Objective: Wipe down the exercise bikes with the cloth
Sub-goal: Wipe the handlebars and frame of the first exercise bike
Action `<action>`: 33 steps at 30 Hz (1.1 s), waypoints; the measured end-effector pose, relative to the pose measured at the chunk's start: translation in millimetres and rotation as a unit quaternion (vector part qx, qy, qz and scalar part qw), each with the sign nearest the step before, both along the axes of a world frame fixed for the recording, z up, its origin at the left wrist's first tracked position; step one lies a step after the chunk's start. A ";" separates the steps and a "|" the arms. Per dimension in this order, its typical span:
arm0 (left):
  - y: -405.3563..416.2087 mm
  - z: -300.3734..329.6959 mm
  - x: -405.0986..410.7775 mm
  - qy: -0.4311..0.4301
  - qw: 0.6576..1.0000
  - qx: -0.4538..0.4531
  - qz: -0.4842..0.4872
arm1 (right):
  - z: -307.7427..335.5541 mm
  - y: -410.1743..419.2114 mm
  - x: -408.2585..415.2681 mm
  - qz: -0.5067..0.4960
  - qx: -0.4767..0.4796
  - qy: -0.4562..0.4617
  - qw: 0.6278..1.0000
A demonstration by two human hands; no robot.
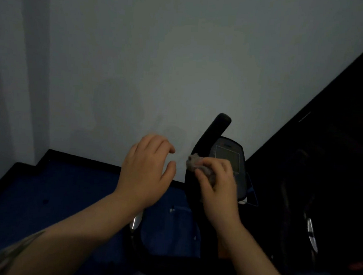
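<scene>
Against the black handlebar (213, 139) beside the console (228, 159): grey cloth (194, 160) bunched in right hand (218, 182), fingers curled round it. Left hand (146, 169) hovering just beside, fingers loosely spread, holding nothing. Wiping of the exercise bike (193, 202) seemingly underway; next, probably rubbing along bar and console.

Cloth (193, 162) on handlebar (213, 135), left of console (228, 159); wall (159, 61) behind.

left grip (146, 173) hovers with fingers loosely spread; right grip (218, 182) curled tight.
</scene>
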State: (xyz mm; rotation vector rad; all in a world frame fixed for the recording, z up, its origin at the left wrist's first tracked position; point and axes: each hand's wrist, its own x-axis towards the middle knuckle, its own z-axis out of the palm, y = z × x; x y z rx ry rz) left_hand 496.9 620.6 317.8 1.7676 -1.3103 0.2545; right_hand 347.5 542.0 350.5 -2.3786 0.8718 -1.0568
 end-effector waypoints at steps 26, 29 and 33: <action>1.5 -2.6 -0.5 -0.002 1.000 -0.008 -0.029 | -13.2 25.7 -32.1 -0.037 0.024 0.011 0.999; 1.8 -1.6 -0.2 -0.001 1.000 -0.009 -0.028 | 0.5 14.8 -19.0 -0.022 0.063 -0.029 0.997; 2.5 -1.9 1.5 -0.017 0.999 -0.001 -0.028 | -18.7 27.8 -5.8 -0.044 0.025 -0.018 0.999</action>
